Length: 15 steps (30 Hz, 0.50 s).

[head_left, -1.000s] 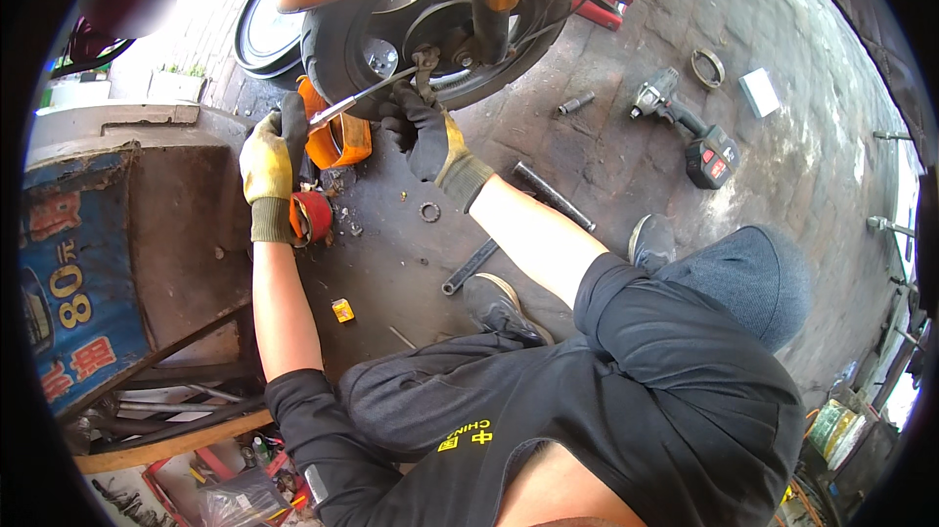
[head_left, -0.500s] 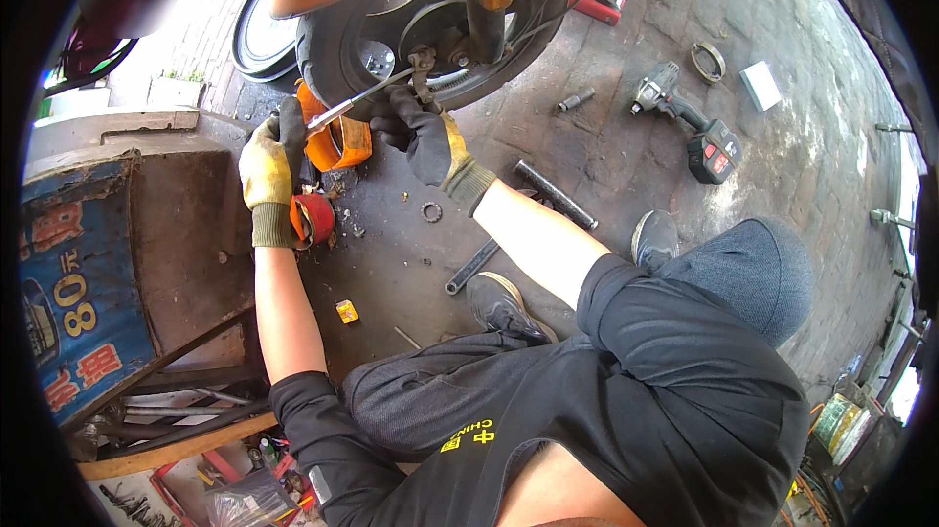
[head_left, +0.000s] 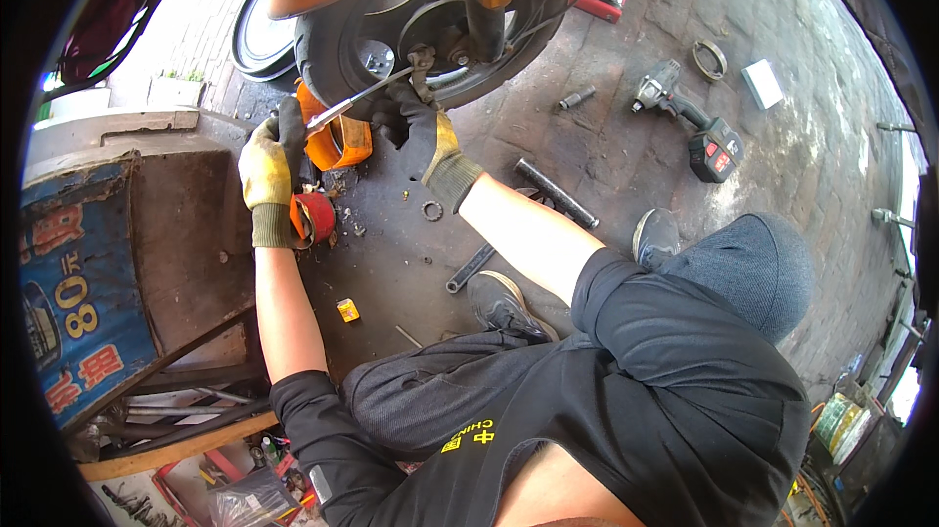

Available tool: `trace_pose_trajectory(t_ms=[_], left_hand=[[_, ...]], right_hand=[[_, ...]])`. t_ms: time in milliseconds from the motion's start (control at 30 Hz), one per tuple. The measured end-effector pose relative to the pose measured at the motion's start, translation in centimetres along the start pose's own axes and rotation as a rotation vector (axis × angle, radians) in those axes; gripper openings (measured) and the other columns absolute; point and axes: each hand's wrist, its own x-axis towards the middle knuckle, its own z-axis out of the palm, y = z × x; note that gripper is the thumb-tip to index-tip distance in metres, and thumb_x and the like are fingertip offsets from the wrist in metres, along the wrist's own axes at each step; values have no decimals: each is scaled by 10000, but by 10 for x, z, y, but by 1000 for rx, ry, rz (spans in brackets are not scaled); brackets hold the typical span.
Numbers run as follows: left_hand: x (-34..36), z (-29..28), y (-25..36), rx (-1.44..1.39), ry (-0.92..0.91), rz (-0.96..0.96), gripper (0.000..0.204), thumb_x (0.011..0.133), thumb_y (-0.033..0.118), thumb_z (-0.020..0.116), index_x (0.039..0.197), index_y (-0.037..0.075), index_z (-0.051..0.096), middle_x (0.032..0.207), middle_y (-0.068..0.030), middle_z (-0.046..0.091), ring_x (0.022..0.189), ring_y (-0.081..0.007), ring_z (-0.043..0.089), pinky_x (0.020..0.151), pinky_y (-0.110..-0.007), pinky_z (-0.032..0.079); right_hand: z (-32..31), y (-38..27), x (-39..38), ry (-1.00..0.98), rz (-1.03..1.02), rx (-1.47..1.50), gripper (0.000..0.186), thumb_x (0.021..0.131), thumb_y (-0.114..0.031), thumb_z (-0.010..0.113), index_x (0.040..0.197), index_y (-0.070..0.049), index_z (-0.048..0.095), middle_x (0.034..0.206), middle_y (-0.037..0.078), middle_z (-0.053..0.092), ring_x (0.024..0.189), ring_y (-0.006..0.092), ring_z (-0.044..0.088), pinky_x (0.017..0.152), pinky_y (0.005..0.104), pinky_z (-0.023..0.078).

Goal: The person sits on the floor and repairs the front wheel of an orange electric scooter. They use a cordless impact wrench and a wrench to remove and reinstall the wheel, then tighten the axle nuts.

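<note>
My left hand (head_left: 270, 167), in a yellow and dark work glove, is closed round the handle end of a long screwdriver (head_left: 362, 94). The metal shaft slants up to the right, its tip at a small lever arm (head_left: 422, 61) on the hub side of a wheel (head_left: 323, 57). My right hand (head_left: 437, 147), gloved alike, is just below that lever, fingers curled in close to it; what they hold is hidden. An orange strap-like ring (head_left: 352, 143) lies under the shaft, and a red tape-like roll (head_left: 314, 218) sits beside my left wrist.
On the paving to the right lie a cordless impact wrench (head_left: 689, 119), a socket (head_left: 577, 97), a metal ring (head_left: 709, 59) and a white box (head_left: 761, 85). A black tube (head_left: 556, 194) and a dark bar (head_left: 471, 268) lie near my shoes. A rusty cabinet (head_left: 186, 224) stands left.
My right hand has shifted slightly left and up, its fingers tucked closer under the lever. The left hand and screwdriver have barely moved.
</note>
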Motion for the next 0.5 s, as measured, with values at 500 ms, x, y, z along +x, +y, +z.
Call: trace_pose_trajectory(t_ms=[500], left_hand=[[1,-1,1,42,3,-14,674,1018,652,634,1018,-1,804,794,-128,765,719,-186,664,749,-387,546]], right_hand=[[-26,-3,2,-417,6,117,298,1143,-207,564,1399,-82,653,1226,51,779,1035,169,764,783,259,616]])
